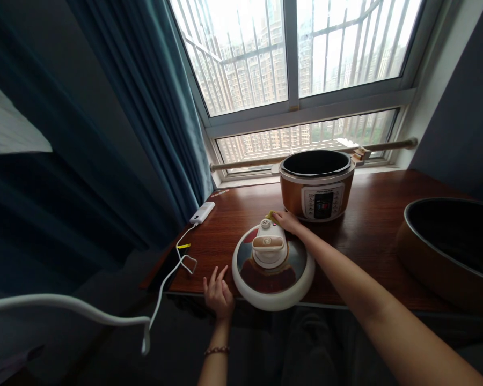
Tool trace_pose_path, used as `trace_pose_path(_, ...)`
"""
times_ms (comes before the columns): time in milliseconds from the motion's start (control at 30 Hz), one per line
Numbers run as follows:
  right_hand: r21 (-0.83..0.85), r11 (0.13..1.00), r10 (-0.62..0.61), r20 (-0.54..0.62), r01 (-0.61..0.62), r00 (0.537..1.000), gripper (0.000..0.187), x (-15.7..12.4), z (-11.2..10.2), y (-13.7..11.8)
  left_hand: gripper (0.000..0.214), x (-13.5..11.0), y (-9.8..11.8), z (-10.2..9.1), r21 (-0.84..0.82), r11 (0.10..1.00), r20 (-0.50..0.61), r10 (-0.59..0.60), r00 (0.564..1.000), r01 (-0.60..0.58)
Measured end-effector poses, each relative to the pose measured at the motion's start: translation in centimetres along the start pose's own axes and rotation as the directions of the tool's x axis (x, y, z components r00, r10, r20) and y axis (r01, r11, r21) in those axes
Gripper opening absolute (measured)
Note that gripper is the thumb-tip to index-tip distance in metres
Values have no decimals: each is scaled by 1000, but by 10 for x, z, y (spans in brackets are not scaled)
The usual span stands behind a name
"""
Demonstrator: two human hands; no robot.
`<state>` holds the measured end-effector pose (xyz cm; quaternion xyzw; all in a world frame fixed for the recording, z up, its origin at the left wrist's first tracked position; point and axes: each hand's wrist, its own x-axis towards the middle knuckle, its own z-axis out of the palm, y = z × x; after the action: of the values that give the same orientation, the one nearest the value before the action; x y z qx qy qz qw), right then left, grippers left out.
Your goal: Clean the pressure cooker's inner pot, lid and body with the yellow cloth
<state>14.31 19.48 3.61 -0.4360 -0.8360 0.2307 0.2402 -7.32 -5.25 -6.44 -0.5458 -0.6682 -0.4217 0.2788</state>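
Note:
A pressure cooker lid (247,268) with a white rim and a brown-and-white handle lies on the table near its front edge. At the far end of its handle, my right hand (286,221) is closed on a small yellow cloth (272,215), beside the round valve (266,223). My left hand (218,296) is at the table's front edge, just left of the lid, with its fingers apart and nothing in it. Behind the lid stands the orange-brown electric pressure cooker (286,194), uncovered, with a dark inside and a control panel on its front.
A large dark pot (434,257) stands at the right of the wooden table (370,225). On the left are a white device (202,213) and its white cable (170,276). A blue curtain (153,107) hangs at left, and a barred window (292,59) is behind.

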Motion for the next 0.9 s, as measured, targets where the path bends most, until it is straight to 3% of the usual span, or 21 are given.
trace_pose_path(100,-5,1000,2,-47,-3,999,42,-10,-12,14,38,-1,-1,1,-2,1000,1,7,1000,-7)
trace_pose_path(267,31,994,-99,-110,103,989,45,-40,-32,19,39,-2,-2,2,-4,1000,0,-1,1000,1)
trace_pose_path(400,68,973,-212,-94,219,973,42,-74,-30,21,40,-3,-1,1,-11,1000,19,-22,1000,22)
trace_pose_path(467,101,963,-237,-142,252,961,39,-90,-23,29,41,-4,-1,2,-13,999,27,-32,999,32)
trace_pose_path(567,208,959,-134,-270,193,953,41,-104,-11,46,41,-4,-2,2,-13,999,44,-42,998,43)
trace_pose_path(700,301,947,2,-348,109,938,42,-118,-2,57,40,-4,-3,3,-12,999,34,-37,999,38)
trace_pose_path(900,171,985,83,-457,-4,886,39,-169,2,28,40,-3,-3,4,-18,1000,8,-4,1000,5)
